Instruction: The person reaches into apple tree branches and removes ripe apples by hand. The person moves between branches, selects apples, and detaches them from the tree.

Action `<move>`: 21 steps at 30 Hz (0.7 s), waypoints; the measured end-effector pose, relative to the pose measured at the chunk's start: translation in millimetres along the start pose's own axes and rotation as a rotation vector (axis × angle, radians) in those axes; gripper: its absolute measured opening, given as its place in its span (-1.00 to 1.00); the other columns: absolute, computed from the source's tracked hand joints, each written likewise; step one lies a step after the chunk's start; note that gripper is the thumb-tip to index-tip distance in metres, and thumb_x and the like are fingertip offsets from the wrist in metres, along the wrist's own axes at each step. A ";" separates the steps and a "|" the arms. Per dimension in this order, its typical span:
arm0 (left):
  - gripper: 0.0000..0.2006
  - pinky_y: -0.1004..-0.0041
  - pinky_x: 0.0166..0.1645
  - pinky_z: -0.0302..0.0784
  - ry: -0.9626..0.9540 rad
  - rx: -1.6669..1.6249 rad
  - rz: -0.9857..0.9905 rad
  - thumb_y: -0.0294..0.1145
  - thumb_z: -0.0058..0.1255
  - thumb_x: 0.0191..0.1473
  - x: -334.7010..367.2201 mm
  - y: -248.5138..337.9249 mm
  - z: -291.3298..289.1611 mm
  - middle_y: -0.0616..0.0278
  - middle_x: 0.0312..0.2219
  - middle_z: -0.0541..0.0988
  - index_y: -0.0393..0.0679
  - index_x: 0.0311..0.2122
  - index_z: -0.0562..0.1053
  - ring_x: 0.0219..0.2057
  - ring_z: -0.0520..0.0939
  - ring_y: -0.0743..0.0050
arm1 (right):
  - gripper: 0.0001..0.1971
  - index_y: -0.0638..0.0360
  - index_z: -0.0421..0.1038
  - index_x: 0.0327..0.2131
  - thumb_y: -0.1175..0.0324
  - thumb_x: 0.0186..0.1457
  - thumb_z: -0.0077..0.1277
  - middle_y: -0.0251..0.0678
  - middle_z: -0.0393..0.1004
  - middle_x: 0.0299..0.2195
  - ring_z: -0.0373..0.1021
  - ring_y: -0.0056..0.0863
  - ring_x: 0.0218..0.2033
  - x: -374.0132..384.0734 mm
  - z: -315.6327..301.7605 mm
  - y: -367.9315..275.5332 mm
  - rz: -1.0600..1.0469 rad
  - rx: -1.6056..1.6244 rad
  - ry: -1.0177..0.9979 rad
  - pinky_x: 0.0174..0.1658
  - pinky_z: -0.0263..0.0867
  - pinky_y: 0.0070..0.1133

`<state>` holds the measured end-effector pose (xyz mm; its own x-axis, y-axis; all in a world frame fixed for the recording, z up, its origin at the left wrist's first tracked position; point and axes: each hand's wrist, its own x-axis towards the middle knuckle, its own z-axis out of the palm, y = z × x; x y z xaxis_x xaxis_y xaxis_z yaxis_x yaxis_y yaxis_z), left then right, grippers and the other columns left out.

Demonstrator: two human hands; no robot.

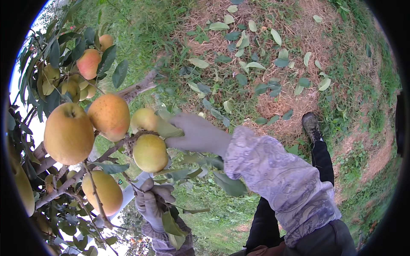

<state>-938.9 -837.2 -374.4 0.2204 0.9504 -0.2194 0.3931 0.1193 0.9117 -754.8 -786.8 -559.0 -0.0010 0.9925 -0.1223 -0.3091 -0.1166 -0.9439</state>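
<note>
My right hand, in a pale glove, reaches in from the right with its fingers closed on a green leaf. That leaf lies beside a yellow-green apple and just above another yellow apple on the same branch. Lower down, my left hand, in a grey glove, has its fingers curled around a thin twig. Several leaves hang against its wrist side. Part of its grip is hidden by the fingers.
Larger apples hang left of my hands: a yellow one, an orange one and a lower one. A bare branch runs between them. Fallen leaves lie on straw and grass. My shoe stands at right.
</note>
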 end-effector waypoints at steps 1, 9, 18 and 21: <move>-0.55 0.20 -0.17 0.62 0.005 0.008 0.002 -0.18 -0.08 0.36 -1.1 -0.1 0.2 0.07 -0.59 0.59 -0.34 0.16 0.40 -0.53 0.61 0.33 | -0.60 0.09 0.60 -0.23 0.01 -0.03 0.18 -0.08 0.59 -0.33 0.55 -0.13 -0.25 4.2 8.5 -0.9 0.098 0.062 -0.080 -0.11 0.45 -0.28; -0.56 0.26 -0.17 0.61 -0.010 0.053 0.000 -0.19 -0.12 0.38 5.9 -0.4 -2.3 0.06 -0.59 0.59 -0.32 0.17 0.39 -0.48 0.61 0.32 | -0.70 0.08 0.59 -0.22 0.11 0.08 0.08 -0.07 0.55 -0.43 0.51 -0.02 -0.33 1.8 37.8 -14.6 0.196 -0.279 0.082 -0.22 0.42 -0.21; -0.56 0.27 -0.17 0.61 0.017 0.027 -0.008 -0.18 -0.10 0.38 -0.2 -2.1 -3.4 0.05 -0.55 0.61 -0.33 0.17 0.39 -0.44 0.63 0.30 | -0.76 0.10 0.52 -0.19 0.24 0.09 0.06 -0.16 0.54 -0.39 0.52 -0.06 -0.33 -40.8 2.6 46.5 0.316 -0.644 -0.048 -0.20 0.41 -0.19; -0.56 0.26 -0.16 0.61 0.015 0.029 0.000 -0.19 -0.09 0.37 -3.7 -3.4 -2.4 0.05 -0.55 0.61 -0.33 0.17 0.39 -0.44 0.63 0.29 | -0.57 0.08 0.42 0.04 0.20 0.09 0.09 -0.09 0.55 -0.27 0.51 -0.05 -0.21 -41.1 -12.9 43.8 0.284 -0.716 -0.170 -0.07 0.39 -0.22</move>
<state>-943.3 -840.4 -375.8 0.2069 0.9547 -0.2137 0.4187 0.1110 0.9013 -755.9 -833.2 -599.2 -0.1515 0.9066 -0.3938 0.4123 -0.3041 -0.8588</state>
